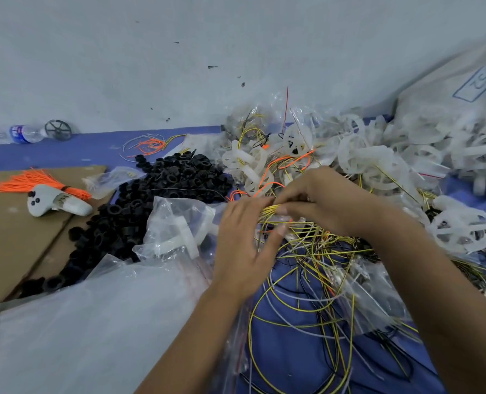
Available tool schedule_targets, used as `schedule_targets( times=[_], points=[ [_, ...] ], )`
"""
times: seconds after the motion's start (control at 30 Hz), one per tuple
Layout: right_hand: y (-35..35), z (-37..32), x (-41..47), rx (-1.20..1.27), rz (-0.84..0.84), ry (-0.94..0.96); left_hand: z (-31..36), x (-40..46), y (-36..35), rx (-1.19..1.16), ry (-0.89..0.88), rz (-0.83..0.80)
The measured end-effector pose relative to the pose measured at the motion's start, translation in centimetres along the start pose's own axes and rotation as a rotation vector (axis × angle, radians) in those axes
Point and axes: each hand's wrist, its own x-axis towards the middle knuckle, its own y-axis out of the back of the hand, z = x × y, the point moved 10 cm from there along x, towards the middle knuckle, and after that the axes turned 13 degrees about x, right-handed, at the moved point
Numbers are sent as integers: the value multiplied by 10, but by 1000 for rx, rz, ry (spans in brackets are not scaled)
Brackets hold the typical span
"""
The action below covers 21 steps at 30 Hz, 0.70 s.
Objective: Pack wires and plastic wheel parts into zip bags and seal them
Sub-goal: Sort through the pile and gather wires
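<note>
A blue worktop (99, 143) runs up to a pale wall. On its left lies a sheet of brown cardboard (14, 237), carrying a bundle of orange ties (37, 182) and a white controller (56, 204). Beside the cardboard spreads a heap of black rings (156, 183). At the far left edge lie a clear water bottle (17, 134) and a dark wheel (58, 129). White plastic wheel parts (378, 157) pile at the right, loose yellow wires (307, 280) sprawl in front, and clear zip bags (176, 228) lie in the middle.
</note>
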Motion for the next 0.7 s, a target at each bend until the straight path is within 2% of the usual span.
schedule_targets(
  times=[0.13, 0.27, 0.43, 0.57, 0.7],
  points=[
    [8, 9, -6, 70, 52, -34, -11, -1, 7, 81, 106, 54],
    [10, 30, -25, -5, 14, -131, -19, -1, 12, -13, 208, 82],
    [19, 38, -34, 79, 197, -100, -28, -4, 12, -115, 289, 108],
    [28, 38, -44, 149, 348, -35, -49, -9, 14, -212, 436, 162],
    [41, 40, -57, 294, 520, 27, -68, -13, 21, -272, 533, 262]
  ],
)
